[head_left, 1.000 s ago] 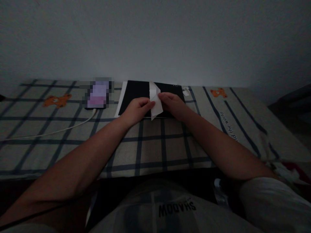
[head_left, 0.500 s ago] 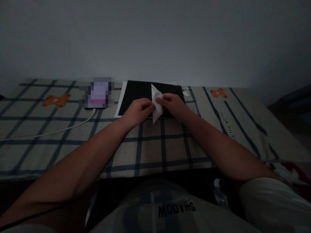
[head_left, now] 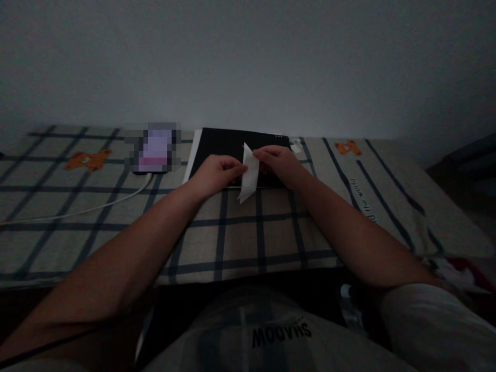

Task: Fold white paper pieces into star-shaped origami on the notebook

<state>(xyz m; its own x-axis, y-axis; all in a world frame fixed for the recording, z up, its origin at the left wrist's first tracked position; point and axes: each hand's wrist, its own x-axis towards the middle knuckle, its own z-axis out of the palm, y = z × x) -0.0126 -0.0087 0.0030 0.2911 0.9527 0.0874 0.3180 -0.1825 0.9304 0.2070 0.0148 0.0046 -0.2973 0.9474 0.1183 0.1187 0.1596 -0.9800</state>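
Both my hands hold a small folded white paper [head_left: 249,175] over the near edge of a black rectangular pad [head_left: 225,144]. My left hand [head_left: 217,173] pinches the paper's left edge with thumb and fingers. On the other side, my right hand [head_left: 277,163] grips its upper right corner. The paper hangs upright between them, its lower tip pointing down over the checked cloth [head_left: 248,232]. The pad lies flat on this cloth near the wall.
A phone [head_left: 153,150] with a lit, blurred screen lies left of the pad, a white cable [head_left: 77,212] running from it to the left. A small white scrap [head_left: 296,146] sits at the pad's right corner. The room is dim.
The paper has turned from a wider tilted shape into a narrower upright strip. My right hand has risen slightly toward the paper's top; my left hand stays at its left edge.
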